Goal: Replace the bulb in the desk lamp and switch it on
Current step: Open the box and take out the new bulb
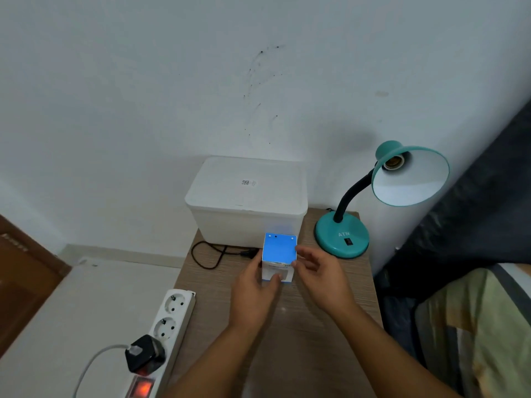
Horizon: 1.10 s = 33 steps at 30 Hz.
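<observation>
Bulb box before bin, lamp right

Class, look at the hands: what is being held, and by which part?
The left hand grips the small blue-and-white box by its left side and front face; the right hand touches its right edge with fingertips.
</observation>
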Motion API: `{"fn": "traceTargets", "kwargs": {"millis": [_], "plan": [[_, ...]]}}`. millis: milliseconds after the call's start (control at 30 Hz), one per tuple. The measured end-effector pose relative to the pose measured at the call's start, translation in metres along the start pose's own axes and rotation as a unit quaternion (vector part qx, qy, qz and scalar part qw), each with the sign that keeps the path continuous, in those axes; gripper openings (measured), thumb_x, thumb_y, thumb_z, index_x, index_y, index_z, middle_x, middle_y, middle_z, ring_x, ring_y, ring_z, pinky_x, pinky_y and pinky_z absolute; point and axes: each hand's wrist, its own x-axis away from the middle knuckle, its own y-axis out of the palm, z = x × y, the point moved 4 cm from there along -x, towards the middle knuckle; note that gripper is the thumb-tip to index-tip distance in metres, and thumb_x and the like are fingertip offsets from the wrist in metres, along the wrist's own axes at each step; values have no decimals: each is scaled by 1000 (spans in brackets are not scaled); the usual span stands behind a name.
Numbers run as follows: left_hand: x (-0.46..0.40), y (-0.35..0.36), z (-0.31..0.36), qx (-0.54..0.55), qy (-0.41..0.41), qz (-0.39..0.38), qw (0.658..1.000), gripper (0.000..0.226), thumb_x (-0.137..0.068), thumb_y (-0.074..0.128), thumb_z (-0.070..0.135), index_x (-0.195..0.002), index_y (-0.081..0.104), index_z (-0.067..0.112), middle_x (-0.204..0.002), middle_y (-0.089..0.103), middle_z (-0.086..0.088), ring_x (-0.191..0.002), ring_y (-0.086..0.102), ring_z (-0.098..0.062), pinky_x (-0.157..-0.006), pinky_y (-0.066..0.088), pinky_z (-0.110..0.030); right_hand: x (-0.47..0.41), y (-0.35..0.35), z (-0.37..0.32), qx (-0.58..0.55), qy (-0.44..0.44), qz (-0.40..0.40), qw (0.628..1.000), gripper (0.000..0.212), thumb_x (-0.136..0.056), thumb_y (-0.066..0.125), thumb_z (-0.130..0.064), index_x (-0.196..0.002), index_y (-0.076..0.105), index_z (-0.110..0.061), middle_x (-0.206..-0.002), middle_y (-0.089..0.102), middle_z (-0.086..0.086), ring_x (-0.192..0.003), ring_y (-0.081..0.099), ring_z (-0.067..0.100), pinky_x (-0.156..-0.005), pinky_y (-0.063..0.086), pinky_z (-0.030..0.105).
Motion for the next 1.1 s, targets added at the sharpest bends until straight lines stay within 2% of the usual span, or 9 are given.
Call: {"fn": "traceTargets", "kwargs": {"millis": [67,200,400,600,767,967,1100], "plan": [[0,1,-1,0,-4,0,1000,57,-86,74,12,-134,57,37,-114,70,24,-105,64,8,-93,54,-24,-2,-1,-2,26,-1,9,1000,35,-87,71,-21,-122,66,-18,-113,71,-8,-98,65,-2,-91,54,26],[1,4,-8,-6,-18,-1,1000,62,-87,74,15,-142,51,31,-109,68,26,-103,64,10,-91,55,-22,-8,-2,-11,97,-27,-8,995,39,-86,72,-25,-123,66,-16,-117,71,-3,-101,65,0,-91,52,23],[0,5,-12,-36,-22,-5,999,66,-89,72,22,-148,44,24,-109,70,18,-98,65,11,-77,49,-5,-18,-5,-24,205,-51,-42,977,46,-85,73,-34,-126,65,-16,-116,71,1,-99,66,5,-89,53,23],[-2,6,-17,-45,-28,0,999,67,-89,72,24,-149,42,23,-114,71,13,-99,67,5,-84,55,-14,-22,-3,-37,287,-64,-57,954,48,-85,69,-42,-126,65,-17,-114,72,2,-108,62,15,-92,52,33],[-2,7,-17,-46,-30,-4,998,67,-90,71,26,-149,40,27,-110,67,19,-95,66,8,-77,51,-7,-26,1,-46,340,-71,-77,934,48,-88,65,-43,-129,63,-18,-119,69,2,-111,60,17,-91,50,31],[-2,5,-16,-50,-28,-8,998,68,-91,69,27,-151,37,25,-111,68,17,-95,67,5,-77,51,-7,-29,4,-52,358,-72,-99,926,49,-87,68,-42,-130,61,-18,-122,68,3,-111,61,18,-95,51,34],[-3,4,-17,-47,-9,-3,999,67,-90,71,28,-150,41,26,-117,71,11,-100,67,4,-86,55,-17,-28,4,-50,360,-81,-100,924,44,-89,67,-38,-128,63,-17,-120,69,5,-110,63,20,-93,51,34]]}}
